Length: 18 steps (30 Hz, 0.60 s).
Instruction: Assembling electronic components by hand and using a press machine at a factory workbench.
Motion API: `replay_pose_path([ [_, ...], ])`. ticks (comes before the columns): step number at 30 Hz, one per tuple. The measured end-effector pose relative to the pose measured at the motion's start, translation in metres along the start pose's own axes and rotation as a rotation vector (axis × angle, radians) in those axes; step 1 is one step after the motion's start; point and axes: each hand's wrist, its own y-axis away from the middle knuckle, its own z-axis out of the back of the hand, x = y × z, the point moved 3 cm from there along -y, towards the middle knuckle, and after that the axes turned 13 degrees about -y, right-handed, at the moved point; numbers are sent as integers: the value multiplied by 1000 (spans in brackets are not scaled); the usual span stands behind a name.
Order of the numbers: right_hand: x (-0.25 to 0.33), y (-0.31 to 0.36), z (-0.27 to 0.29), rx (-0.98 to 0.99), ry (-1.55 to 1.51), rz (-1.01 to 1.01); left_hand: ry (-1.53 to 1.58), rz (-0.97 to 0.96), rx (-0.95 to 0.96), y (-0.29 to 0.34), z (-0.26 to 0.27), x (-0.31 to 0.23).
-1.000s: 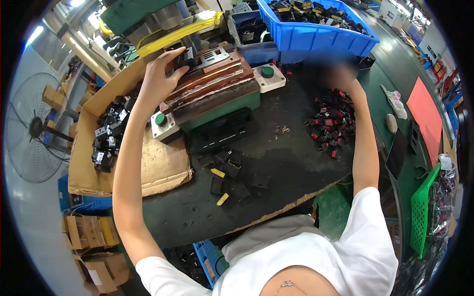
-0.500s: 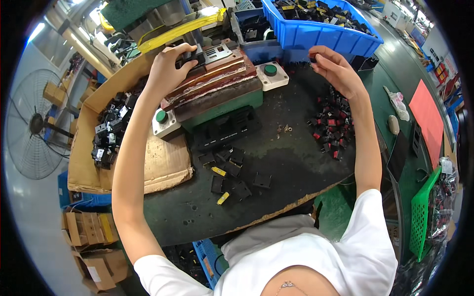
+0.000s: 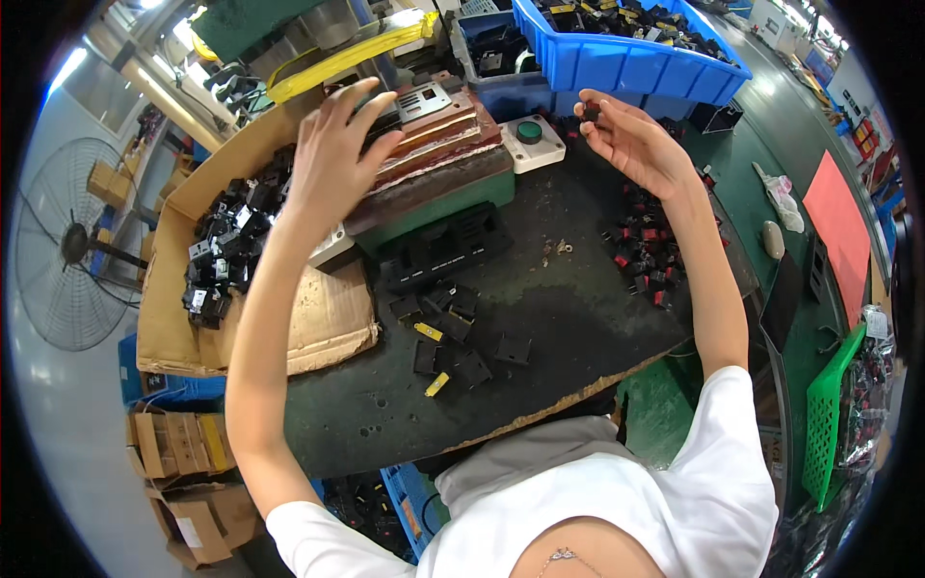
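Observation:
My left hand (image 3: 337,154) is raised beside the press fixture (image 3: 424,144), its fingers spread and nothing seen in them. A slotted metal plate (image 3: 424,100) lies on top of the fixture. Between the fingertips of my right hand (image 3: 636,140) is a small black rocker switch (image 3: 591,113), held in the air to the right of the fixture. Below that hand lies a pile of black and red rocker switches (image 3: 647,241). A long black plastic panel (image 3: 448,249) with openings rests in front of the fixture.
Green push buttons (image 3: 529,133) flank the fixture; my left forearm hides one. Loose black housings (image 3: 472,369) lie on the table, and a cardboard box (image 3: 318,318) of black parts stands left. Blue bins (image 3: 636,72) are behind. A yellow-wrapped bar (image 3: 352,56) hangs above the fixture.
My left hand has let go of a black part at the fixture, drawn back toward me and opened. My right hand has moved left toward the fixture with the switch.

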Motion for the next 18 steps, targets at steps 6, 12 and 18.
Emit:
replay_pose_path([
  [6,-4,-1,2,45,324,109,817,-125,398,21,43,-85],
  [12,-8,4,-21,54,676,188,705,-229,707,52,42,-87],
  [18,-13,3,-20,47,680,160,705,-221,846,67,33,-79],
])
